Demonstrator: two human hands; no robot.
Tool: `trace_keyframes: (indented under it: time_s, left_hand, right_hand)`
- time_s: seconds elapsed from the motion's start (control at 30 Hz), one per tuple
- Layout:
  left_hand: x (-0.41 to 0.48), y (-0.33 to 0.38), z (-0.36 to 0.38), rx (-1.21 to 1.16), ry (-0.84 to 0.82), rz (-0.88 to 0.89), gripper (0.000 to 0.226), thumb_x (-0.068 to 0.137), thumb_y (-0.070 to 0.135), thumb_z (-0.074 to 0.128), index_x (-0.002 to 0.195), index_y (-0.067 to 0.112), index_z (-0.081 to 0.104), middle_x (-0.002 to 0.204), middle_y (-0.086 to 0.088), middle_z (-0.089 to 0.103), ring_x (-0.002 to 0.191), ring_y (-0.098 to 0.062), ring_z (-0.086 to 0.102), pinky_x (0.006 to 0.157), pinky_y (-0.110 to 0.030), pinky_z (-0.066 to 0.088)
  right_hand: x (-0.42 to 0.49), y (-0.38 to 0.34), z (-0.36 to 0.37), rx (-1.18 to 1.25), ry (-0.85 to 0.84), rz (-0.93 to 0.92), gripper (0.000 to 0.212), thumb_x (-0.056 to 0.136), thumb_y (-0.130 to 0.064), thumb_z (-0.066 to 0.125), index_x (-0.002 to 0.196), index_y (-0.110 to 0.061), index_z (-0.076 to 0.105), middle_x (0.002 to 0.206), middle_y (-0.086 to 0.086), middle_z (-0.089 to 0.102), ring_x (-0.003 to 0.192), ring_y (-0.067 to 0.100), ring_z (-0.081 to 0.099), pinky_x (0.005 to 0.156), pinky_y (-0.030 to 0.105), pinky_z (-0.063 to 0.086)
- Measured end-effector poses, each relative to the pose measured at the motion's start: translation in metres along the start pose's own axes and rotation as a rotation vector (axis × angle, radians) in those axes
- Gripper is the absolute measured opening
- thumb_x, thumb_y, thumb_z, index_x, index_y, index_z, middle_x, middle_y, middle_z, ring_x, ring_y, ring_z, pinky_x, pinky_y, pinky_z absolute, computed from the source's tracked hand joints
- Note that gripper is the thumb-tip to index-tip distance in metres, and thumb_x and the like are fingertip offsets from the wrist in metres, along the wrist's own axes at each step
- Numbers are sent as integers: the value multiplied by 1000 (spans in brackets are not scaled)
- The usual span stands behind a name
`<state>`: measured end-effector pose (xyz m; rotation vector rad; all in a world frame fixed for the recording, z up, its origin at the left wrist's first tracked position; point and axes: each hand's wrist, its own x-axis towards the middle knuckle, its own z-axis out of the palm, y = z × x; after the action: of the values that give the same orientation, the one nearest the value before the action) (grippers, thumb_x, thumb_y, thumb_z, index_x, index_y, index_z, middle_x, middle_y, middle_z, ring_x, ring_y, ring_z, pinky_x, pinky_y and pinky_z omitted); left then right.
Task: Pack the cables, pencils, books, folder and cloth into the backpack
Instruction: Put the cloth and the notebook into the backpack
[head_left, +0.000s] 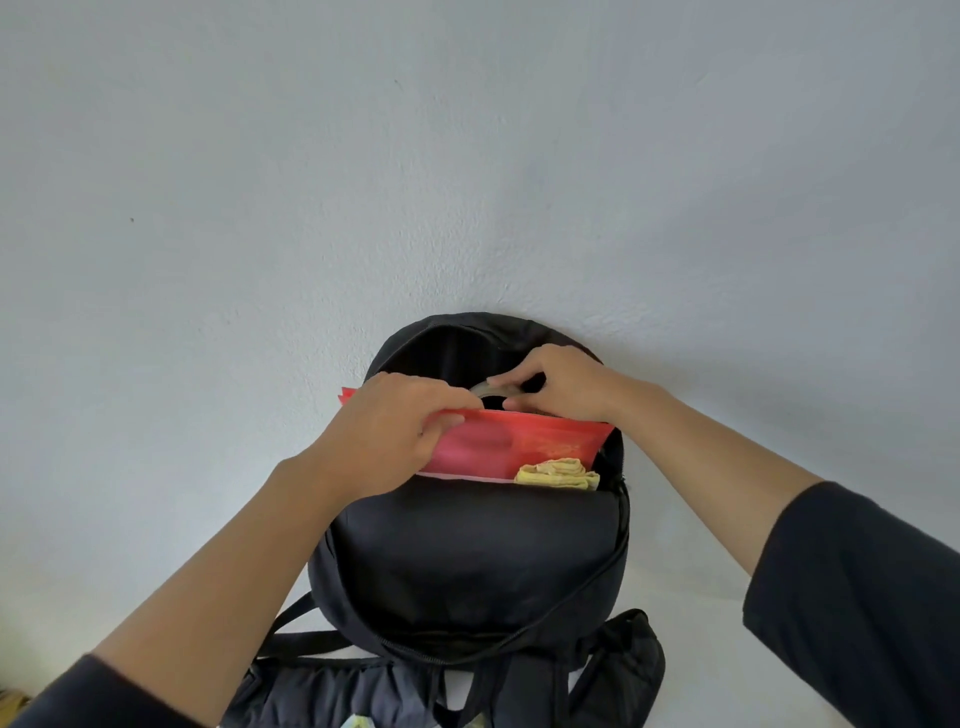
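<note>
**A:** Entry one: container?

**B:** Backpack (467, 551), black, upright on the bench (691, 566), its back to the wall (467, 156). Main mouth unzipped and wide. Straps (618, 654) lie slack at the near side.

**A:** Contents on view?

**B:** Folder (524, 441), red, standing in the mouth with its upper part proud of the front panel and one corner poking out at the left. Cloth (558, 474), yellow, folded, tucked between the folder and the front panel on the right. Books, pencils: none seen, either inside or out of frame.

**A:** Grips?

**B:** Left grip (384, 441): clenched on the folder's top edge at its left end. Right grip (563, 384): fingers and thumb pinching a pale loop (485, 387) just behind the folder, over the dark cavity. Probably a coiled cable; too small to be sure.

**A:** Step in hand, as you judge it?

**B:** Seating the loop in the space behind the folder.

**A:** Handling notes?

**B:** Use the left grip to tip the folder toward the front panel, so the gap behind it opens. Lower the loop flat against the folder, not edge-on, so it slides down instead of bridging the mouth. Let go only once it sits below the zip line. Then press the folder straight down from both top corners: pushing one end alone would likely cock it and crease the corner. Keep the cloth clear of the zip teeth.
</note>
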<state>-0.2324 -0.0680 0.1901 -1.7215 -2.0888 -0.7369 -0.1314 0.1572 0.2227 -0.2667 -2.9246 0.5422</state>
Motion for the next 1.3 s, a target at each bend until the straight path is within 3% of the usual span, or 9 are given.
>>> trace_keyframes:
  time_s: [0.13, 0.3, 0.4, 0.47, 0.6, 0.83, 1.0, 1.13, 1.3]
  left_hand:
    - [5, -6, 3, 38, 16, 2, 26, 97, 36, 51, 115, 35, 71, 94, 14, 74, 88, -12, 67, 82, -43, 53]
    - [13, -18, 7, -3, 73, -56, 20, 97, 41, 54, 109, 36, 69, 91, 15, 72, 87, -8, 66, 81, -40, 53]
    - [15, -23, 10, 43, 79, -38, 21, 98, 41, 53, 111, 35, 68, 91, 13, 70, 87, -11, 65, 82, -40, 53]
    - [16, -25, 14, 95, 88, -24, 21, 99, 37, 57, 116, 33, 69, 93, 11, 70, 87, -15, 61, 84, -40, 51]
    - [20, -27, 20, 166, 88, -71, 35, 100, 32, 63, 135, 31, 64, 109, 4, 70, 100, -24, 58, 92, -42, 46]
    - [35, -24, 32, 277, 19, -167, 69, 98, 31, 62, 160, 26, 33, 142, -5, 54, 124, -31, 49, 108, -45, 39]
    - [34, -19, 17, 117, 105, -262, 87, 88, 41, 76, 159, 26, 29, 151, -5, 45, 138, -31, 44, 113, -45, 39]
    - [26, -31, -8, 96, 109, -411, 75, 93, 60, 62, 156, 28, 39, 156, -4, 45, 142, -26, 44, 116, -44, 36]
    - [8, -37, -2, 139, 178, -366, 61, 96, 33, 69, 151, 20, 48, 147, -10, 54, 135, -33, 49, 112, -49, 40]
  right_hand:
    - [5, 6, 6, 111, -106, -19, 43, 102, -21, 62, 138, -44, 59, 140, -16, 62, 124, 4, 59, 107, 33, 48]
    - [-4, -10, -7, 461, -338, 95, 28, 102, -32, 59, 127, -35, 72, 127, -11, 71, 105, 6, 70, 92, 21, 55]
    - [-8, -13, -7, 488, -414, 191, 42, 95, -57, 58, 129, -36, 70, 124, -3, 73, 99, 14, 74, 89, 27, 56]
    - [-9, -9, -2, 472, -299, 158, 31, 103, -46, 52, 128, -42, 69, 121, -11, 74, 107, 10, 72, 92, 25, 56]
    - [-20, -3, -5, 637, -20, 124, 39, 104, -9, 44, 117, -25, 77, 121, -5, 73, 111, 12, 68, 84, 21, 51]
    - [-50, 7, -5, 545, 514, 39, 33, 99, -3, 50, 114, -22, 72, 110, -6, 74, 88, 5, 74, 77, 14, 49]
    - [-72, 26, 15, 531, 828, 57, 22, 84, -16, 82, 101, -22, 70, 82, -8, 66, 75, 9, 65, 70, 15, 48]
    - [-78, 39, 28, 382, 641, 246, 54, 74, -34, 91, 114, -25, 57, 90, -2, 56, 77, 14, 56, 69, 26, 51]
    - [-89, 52, 54, 482, 310, 426, 36, 90, -48, 73, 113, -21, 67, 108, 1, 67, 101, 22, 64, 80, 32, 56]
